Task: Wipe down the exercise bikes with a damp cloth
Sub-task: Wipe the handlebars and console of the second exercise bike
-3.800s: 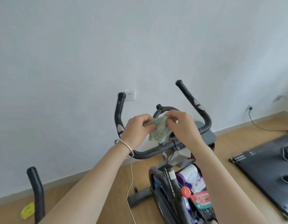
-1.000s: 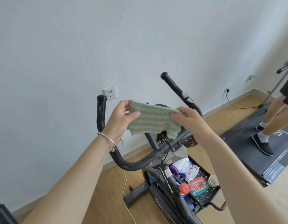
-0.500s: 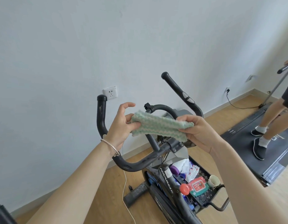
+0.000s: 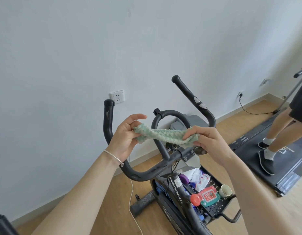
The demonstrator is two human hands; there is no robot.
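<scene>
A green cloth [image 4: 165, 135] is stretched and bunched between my two hands, just above the black handlebar [image 4: 146, 172] of the exercise bike [image 4: 177, 187]. My left hand [image 4: 124, 138] pinches the cloth's left end, thumb on top, with a silver bracelet on the wrist. My right hand [image 4: 209, 143] grips the right end. The cloth does not touch the bike. The bar's two upright grips rise left and right of my hands.
A black basket [image 4: 219, 206] on the bike holds a wipes pack [image 4: 208, 195], a cup [image 4: 225, 190] and bottles. A person walks on a treadmill [image 4: 282, 168] at right. A wall socket [image 4: 117, 97], a white cable and another bike's grip [image 4: 0, 224] lie left.
The cloth, held spread flat a second ago, has been folded and gathered into a narrow band between my hands. My hands sit slightly lower and closer to the handlebar.
</scene>
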